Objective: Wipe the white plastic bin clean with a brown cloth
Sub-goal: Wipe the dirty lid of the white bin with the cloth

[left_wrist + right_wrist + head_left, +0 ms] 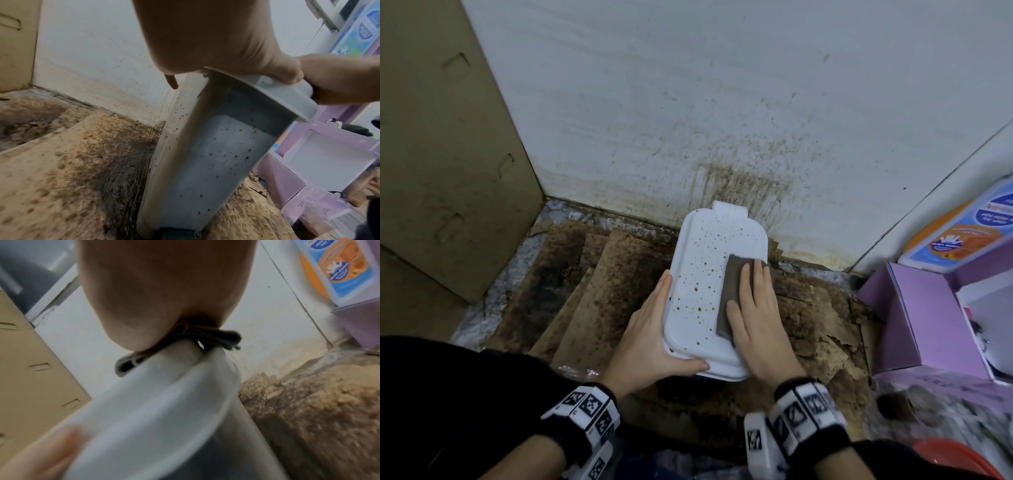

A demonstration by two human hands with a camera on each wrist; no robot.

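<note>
Right hand (pixel 756 325): fingers straight, flat, pressing brown cloth (pixel 732 284) onto the spotted top of white plastic bin (pixel 702 274). Left hand (pixel 650 335): clasps the bin's near-left corner, thumb over rim. Bin stands on stained cardboard (pixel 592 291), beyond fingertips.

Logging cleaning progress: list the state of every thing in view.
white plastic bin, upright, top speckled with brown spots
brown cloth, folded, flat on the bin's top
left hand, holds the bin's near left corner
right hand, flat, presses the brown cloth
wall, splattered brown
purple box, open
</note>
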